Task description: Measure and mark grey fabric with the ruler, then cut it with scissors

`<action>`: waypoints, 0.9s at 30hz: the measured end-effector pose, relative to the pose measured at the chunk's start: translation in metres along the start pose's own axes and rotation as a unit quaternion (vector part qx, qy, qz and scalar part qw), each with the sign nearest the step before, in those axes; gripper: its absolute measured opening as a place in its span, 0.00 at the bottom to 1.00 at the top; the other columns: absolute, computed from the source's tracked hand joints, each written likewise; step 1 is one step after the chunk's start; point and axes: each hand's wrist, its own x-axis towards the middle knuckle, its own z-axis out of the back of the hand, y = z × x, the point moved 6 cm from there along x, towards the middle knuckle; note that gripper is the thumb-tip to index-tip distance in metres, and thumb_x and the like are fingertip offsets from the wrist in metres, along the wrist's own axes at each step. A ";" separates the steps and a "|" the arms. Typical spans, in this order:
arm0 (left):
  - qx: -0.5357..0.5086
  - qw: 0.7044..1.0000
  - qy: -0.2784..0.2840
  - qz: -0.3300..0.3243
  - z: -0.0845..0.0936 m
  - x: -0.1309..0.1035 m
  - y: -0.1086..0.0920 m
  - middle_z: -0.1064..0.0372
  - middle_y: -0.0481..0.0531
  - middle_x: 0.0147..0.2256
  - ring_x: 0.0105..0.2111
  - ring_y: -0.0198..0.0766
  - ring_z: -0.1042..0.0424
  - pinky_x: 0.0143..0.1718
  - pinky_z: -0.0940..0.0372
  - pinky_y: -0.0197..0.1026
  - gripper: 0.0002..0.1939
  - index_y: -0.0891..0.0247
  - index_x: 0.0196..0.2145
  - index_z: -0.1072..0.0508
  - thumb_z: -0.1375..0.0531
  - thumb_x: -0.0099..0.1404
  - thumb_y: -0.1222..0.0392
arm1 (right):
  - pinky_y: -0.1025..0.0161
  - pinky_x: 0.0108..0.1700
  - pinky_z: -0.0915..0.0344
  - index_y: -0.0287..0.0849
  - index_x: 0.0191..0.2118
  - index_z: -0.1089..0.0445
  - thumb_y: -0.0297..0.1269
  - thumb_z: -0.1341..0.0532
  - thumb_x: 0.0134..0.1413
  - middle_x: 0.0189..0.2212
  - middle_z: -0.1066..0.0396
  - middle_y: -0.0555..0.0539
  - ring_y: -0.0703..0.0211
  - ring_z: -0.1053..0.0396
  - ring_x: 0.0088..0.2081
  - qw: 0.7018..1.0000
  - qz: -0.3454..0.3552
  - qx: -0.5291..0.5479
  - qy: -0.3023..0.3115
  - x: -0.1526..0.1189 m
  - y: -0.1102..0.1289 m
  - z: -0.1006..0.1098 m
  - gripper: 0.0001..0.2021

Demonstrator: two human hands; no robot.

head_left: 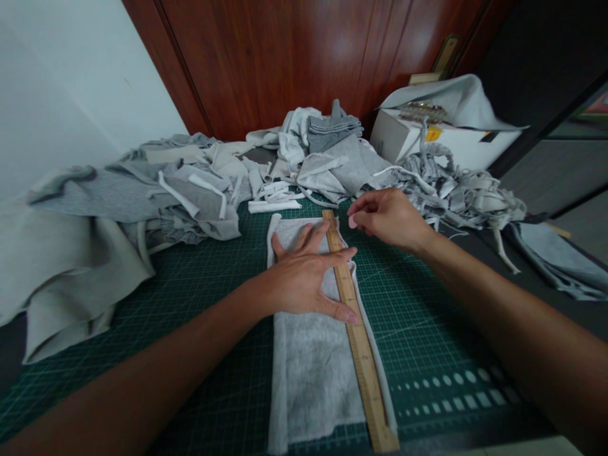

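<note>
A grey piece of fabric (318, 373) lies lengthwise on the green cutting mat (209, 291), its edges slightly curled. Along its right side rests a wooden ruler (363, 354). My left hand (304, 272) is spread flat, with the palm over the fabric and the thumb and some fingers touching the ruler. Just right of the ruler's far end is my right hand (387, 218), closed in a pinch on a small pink piece of tailor's chalk (352, 221). Most of the chalk is hidden by the fingers.
Grey and white fabric scraps (327, 158) are heaped along the mat's far side. Larger cloth (71, 253) drapes over the left. Tangled strips (460, 187) lie at the right before a white box (399, 136). Behind stands a brown wooden door (275, 63).
</note>
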 end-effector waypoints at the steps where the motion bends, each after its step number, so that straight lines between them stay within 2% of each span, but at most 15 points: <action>1: -0.001 1.000 -0.004 -0.003 0.000 0.000 0.000 0.84 0.56 0.77 0.73 0.81 0.79 0.54 0.76 0.93 0.58 0.34 0.72 0.47 0.35 0.48 0.19 | 0.62 0.24 0.41 0.40 0.33 0.21 0.33 0.33 0.49 0.21 0.27 0.49 0.59 0.32 0.22 1.000 -0.002 0.010 0.005 -0.002 -0.002 0.004 0.06; 4: 0.002 1.000 -0.005 -0.012 -0.001 0.000 -0.001 0.80 0.53 0.77 0.73 0.80 0.78 0.55 0.76 0.93 0.56 0.35 0.72 0.47 0.36 0.51 0.21 | 0.62 0.22 0.44 0.40 0.33 0.21 0.34 0.33 0.50 0.19 0.29 0.50 0.61 0.35 0.21 0.999 -0.009 0.025 0.023 -0.010 -0.003 0.013 0.05; 6: 0.005 1.000 -0.004 -0.014 -0.003 0.001 -0.001 0.74 0.53 0.77 0.74 0.77 0.77 0.58 0.77 0.91 0.58 0.38 0.74 0.52 0.35 0.52 0.22 | 0.63 0.20 0.46 0.41 0.34 0.23 0.33 0.33 0.51 0.17 0.32 0.52 0.62 0.38 0.18 0.998 -0.027 0.039 0.030 -0.014 -0.001 0.018 0.04; 9: -0.006 1.000 -0.026 -0.002 -0.002 0.001 0.000 0.67 0.61 0.77 0.74 0.75 0.74 0.61 0.76 0.89 0.70 0.51 0.76 0.61 0.34 0.48 0.21 | 0.64 0.17 0.48 0.43 0.37 0.27 0.32 0.32 0.53 0.15 0.33 0.54 0.64 0.40 0.16 0.994 -0.058 0.081 0.041 -0.019 0.002 0.022 0.06; 11: -0.014 0.999 -0.037 0.002 -0.002 0.001 0.000 0.64 0.65 0.76 0.74 0.75 0.71 0.61 0.75 0.89 0.71 0.56 0.76 0.59 0.34 0.46 0.20 | 0.64 0.17 0.47 0.44 0.38 0.28 0.33 0.30 0.54 0.16 0.32 0.54 0.64 0.39 0.16 0.991 -0.059 0.104 0.060 -0.021 0.005 0.021 0.08; 15: -0.017 0.999 -0.042 -0.011 -0.001 0.001 -0.002 0.62 0.61 0.76 0.74 0.75 0.70 0.62 0.76 0.89 0.63 0.53 0.71 0.49 0.35 0.47 0.20 | 0.65 0.18 0.40 0.43 0.38 0.26 0.34 0.30 0.55 0.18 0.29 0.53 0.64 0.35 0.17 0.983 -0.051 0.126 0.125 -0.028 0.009 0.009 0.06; 18: -0.020 0.999 -0.047 -0.011 0.000 0.001 -0.003 0.59 0.60 0.76 0.74 0.75 0.69 0.61 0.76 0.90 0.62 0.52 0.69 0.47 0.35 0.46 0.19 | 0.65 0.20 0.36 0.43 0.33 0.25 0.34 0.30 0.56 0.19 0.27 0.51 0.63 0.32 0.19 0.979 -0.052 0.120 0.157 -0.032 0.011 -0.004 0.04; 23: -0.013 0.999 -0.038 -0.009 0.001 0.000 -0.005 0.58 0.62 0.76 0.74 0.75 0.69 0.61 0.74 0.90 0.63 0.53 0.71 0.49 0.36 0.47 0.19 | 0.65 0.19 0.35 0.43 0.31 0.27 0.29 0.33 0.57 0.20 0.28 0.51 0.63 0.31 0.18 0.984 -0.079 0.049 0.150 -0.031 0.008 -0.014 0.05; 27: 0.000 1.000 -0.028 -0.002 0.001 0.000 -0.004 0.63 0.61 0.76 0.74 0.75 0.69 0.62 0.75 0.89 0.63 0.54 0.73 0.52 0.37 0.50 0.20 | 0.66 0.16 0.37 0.44 0.33 0.33 0.28 0.36 0.61 0.19 0.29 0.51 0.62 0.32 0.17 0.982 -0.117 0.058 0.139 -0.032 0.005 -0.016 0.07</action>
